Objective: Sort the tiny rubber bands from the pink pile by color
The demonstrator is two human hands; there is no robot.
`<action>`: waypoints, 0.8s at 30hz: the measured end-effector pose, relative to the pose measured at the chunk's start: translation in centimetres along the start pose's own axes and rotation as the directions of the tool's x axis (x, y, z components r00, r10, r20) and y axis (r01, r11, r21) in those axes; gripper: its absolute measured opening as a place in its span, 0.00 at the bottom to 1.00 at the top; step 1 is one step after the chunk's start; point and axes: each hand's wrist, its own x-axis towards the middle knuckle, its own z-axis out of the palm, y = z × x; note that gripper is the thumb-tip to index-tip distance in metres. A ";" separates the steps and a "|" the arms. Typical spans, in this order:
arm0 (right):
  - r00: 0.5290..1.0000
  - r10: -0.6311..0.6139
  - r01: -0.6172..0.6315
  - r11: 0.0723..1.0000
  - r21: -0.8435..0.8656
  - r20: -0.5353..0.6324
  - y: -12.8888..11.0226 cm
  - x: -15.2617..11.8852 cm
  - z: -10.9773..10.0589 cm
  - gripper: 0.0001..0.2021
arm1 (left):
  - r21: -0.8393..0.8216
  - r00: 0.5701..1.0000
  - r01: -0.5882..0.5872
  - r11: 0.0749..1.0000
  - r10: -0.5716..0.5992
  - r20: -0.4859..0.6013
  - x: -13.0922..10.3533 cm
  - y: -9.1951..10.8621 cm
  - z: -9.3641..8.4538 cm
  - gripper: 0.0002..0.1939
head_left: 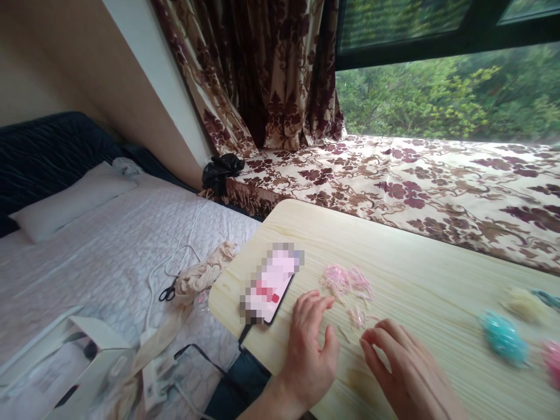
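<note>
My left hand (311, 344) rests over the wooden tabletop (420, 256), its fingers curved and its thumb apart from them, with nothing visible in it. Opposite it, my right hand (405, 367) has thumb and forefinger brought together; anything pinched there is too small to make out. Between and just beyond the hands lies a small tuft of pink strands (357, 318), with a few thin pale strands (345, 333) nearer me. Farther back is a larger loose pile of pink strands (345, 281). Left of my left hand lies a phone (273, 283) with a lit, partly blurred screen and a cable.
At the table's right lie a turquoise bundle (505, 338), a cream bundle (525, 304) and a pink bundle (552, 359). The bed (109, 233) on the left holds scissors (167, 293), beige cloth (203, 274), cords and an open white box (94, 350). A floral-covered ledge (394, 181) runs behind the table.
</note>
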 end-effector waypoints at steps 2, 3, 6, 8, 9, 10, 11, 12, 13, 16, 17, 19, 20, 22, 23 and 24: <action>0.999 0.001 -0.002 1.000 0.016 0.052 -0.2 0.0 0.6 0.12 | 0.001 1.000 0.000 1.000 0.000 -0.004 0.0 -0.1 0.0 0.23; 0.998 0.001 -0.002 1.000 0.017 0.067 -0.3 0.0 0.8 0.11 | 0.001 1.000 -0.001 1.000 0.001 -0.003 0.0 -0.1 0.0 0.23; 0.999 -0.005 0.005 1.000 -0.001 0.047 -0.5 0.2 1.1 0.11 | -0.002 1.000 0.003 1.000 -0.003 0.003 -0.1 -0.1 0.0 0.23; 1.000 -0.011 0.011 1.000 -0.017 -0.002 -0.7 0.3 0.9 0.10 | -0.003 1.000 0.008 1.000 -0.008 0.005 -0.1 -0.1 0.0 0.24; 1.000 -0.014 0.014 1.000 -0.026 -0.020 -0.8 0.4 0.8 0.10 | -0.005 1.000 0.008 1.000 -0.008 0.001 -0.1 -0.1 0.0 0.24; 0.999 -0.023 0.022 0.999 -0.034 -0.030 -1.0 0.6 0.7 0.09 | -0.006 1.000 0.006 1.000 -0.006 -0.007 -0.1 -0.1 0.1 0.24; 0.999 -0.035 0.034 0.999 -0.042 -0.027 -1.1 0.8 0.7 0.08 | -0.009 1.000 0.000 1.000 0.000 -0.014 -0.1 -0.1 0.1 0.24; 0.999 -0.043 0.042 0.998 -0.052 -0.020 -1.3 0.9 0.7 0.06 | -0.011 1.000 -0.004 1.000 0.004 -0.021 -0.1 -0.1 0.1 0.24; 0.999 -0.046 0.046 0.997 -0.063 -0.012 -1.5 1.1 0.7 0.05 | -0.013 1.000 -0.008 1.000 0.008 -0.026 0.0 -0.1 0.1 0.24; 0.999 -0.040 0.040 0.996 -0.084 0.004 -1.8 1.5 0.9 0.06 | -0.014 1.000 -0.008 1.000 0.008 -0.024 0.0 -0.1 0.1 0.24; 0.999 -0.038 0.038 0.995 -0.089 0.003 -1.9 1.5 0.9 0.07 | -0.014 1.000 -0.005 1.000 0.005 -0.021 0.0 0.0 0.0 0.24; 0.999 -0.045 0.045 0.995 -0.093 0.002 -1.9 1.6 0.7 0.07 | -0.016 1.000 -0.001 1.000 0.001 -0.017 0.0 0.0 0.0 0.24; 0.999 -0.045 0.045 0.995 -0.093 -0.003 -1.8 1.5 0.6 0.07 | -0.016 1.000 0.001 1.000 -0.001 -0.016 0.0 0.1 -0.1 0.24; 0.999 -0.037 0.036 0.995 -0.093 -0.016 -1.8 1.4 0.5 0.05 | -0.016 1.000 0.001 1.000 -0.002 -0.021 -0.1 0.1 -0.1 0.24; 0.999 -0.030 0.028 0.995 -0.094 -0.020 -1.8 1.3 0.4 0.04 | -0.015 1.000 0.002 1.000 -0.002 -0.025 -0.1 0.1 -0.1 0.24; 1.000 -0.024 0.022 0.995 -0.096 -0.019 -1.7 1.3 0.4 0.04 | -0.014 1.000 0.002 1.000 -0.002 -0.028 -0.1 0.1 -0.1 0.24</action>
